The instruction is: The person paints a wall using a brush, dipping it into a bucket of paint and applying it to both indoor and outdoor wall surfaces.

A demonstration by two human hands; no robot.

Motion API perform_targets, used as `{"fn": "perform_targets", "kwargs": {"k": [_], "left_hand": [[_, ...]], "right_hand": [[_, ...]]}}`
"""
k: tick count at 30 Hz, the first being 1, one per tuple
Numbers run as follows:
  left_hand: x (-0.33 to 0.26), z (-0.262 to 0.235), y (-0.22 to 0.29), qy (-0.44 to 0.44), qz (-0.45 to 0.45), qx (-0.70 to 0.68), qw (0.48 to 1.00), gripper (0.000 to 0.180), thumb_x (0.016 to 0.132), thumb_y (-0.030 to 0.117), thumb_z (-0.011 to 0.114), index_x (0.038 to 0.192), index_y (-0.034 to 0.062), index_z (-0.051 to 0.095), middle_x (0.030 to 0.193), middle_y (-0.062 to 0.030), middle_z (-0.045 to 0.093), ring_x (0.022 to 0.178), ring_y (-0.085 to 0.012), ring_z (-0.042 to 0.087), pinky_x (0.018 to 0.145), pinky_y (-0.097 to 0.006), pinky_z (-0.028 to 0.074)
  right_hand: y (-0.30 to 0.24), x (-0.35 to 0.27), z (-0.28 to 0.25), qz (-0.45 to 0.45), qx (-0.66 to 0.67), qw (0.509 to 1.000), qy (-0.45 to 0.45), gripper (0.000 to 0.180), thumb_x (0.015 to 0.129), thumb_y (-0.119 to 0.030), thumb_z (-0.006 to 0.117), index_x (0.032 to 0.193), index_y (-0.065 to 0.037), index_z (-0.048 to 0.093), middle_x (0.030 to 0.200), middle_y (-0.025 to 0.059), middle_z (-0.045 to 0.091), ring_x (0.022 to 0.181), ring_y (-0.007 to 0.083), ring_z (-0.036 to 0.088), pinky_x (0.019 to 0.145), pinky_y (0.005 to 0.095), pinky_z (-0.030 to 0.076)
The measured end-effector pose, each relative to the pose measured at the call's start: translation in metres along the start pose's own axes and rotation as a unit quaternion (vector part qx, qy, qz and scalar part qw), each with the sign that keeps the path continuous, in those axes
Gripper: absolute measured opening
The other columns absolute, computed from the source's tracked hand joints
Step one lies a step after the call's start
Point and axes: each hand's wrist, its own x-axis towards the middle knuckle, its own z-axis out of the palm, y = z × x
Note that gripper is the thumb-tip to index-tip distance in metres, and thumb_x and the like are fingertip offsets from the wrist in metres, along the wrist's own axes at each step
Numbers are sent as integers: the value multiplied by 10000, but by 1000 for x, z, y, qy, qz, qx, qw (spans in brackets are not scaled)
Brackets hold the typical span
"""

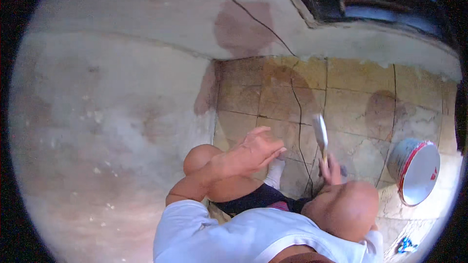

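Note:
My left hand (pixel 254 150) is raised in front of my left knee with its fingers spread and nothing in it. It hovers over the tiled floor (pixel 351 92), near the foot of the plastered wall (pixel 107 117). My right hand (pixel 332 168) grips the handle of a flat metal putty knife (pixel 320 133). The blade points up and away from me, above a dark crack in the tiles. I am squatting, with both bare knees in view below my hands.
A white paint bucket (pixel 414 170) with a red rim lies tilted on the tiles at the right. Damp patches mark the wall and floor. A long crack runs across the upper wall. A small blue object (pixel 404 245) sits at the lower right.

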Motion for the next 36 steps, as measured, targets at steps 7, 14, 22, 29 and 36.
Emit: {"fn": "perform_targets", "kwargs": {"k": [7,14,22,29,36], "left_hand": [[0,-18,-2,102,42,-26,994,104,800,115,588,750,46,528,705,-125,550,730,-312,565,861,-428,426],[3,-31,-4,78,40,-16,996,135,742,127,615,721,51,505,704,-129,533,734,-329,539,717,-425,423],[-11,-115,-45,248,-163,149,943,202,852,168,549,1017,55,582,1007,-144,611,974,-341,562,860,-425,434],[41,-169,-131,375,-113,316,864,652,913,292,468,1386,-45,172,1436,-261,183,1329,-384,207,1070,-485,188],[89,-168,-207,464,-162,292,820,760,923,410,417,1387,-92,84,1455,-294,-3,1353,-435,41,1037,-605,103]], "right_hand": [[68,-39,-14,-103,-304,947,29,147,888,-219,520,939,-81,531,602,60,512,520,150,522,458,301,390],[95,-24,-11,-59,-257,964,-29,212,889,-297,490,896,-90,538,638,118,549,556,309,552,482,406,408],[68,-26,-7,-107,-319,942,-8,216,917,-296,468,856,-94,511,625,68,521,507,227,503,468,355,386],[64,-30,-9,-84,-243,966,10,199,923,-287,470,865,-98,493,612,42,499,516,200,495,465,342,371],[45,-32,-6,-68,-267,961,17,193,929,-279,460,861,-102,494,613,33,496,517,192,488,466,335,368]]}}
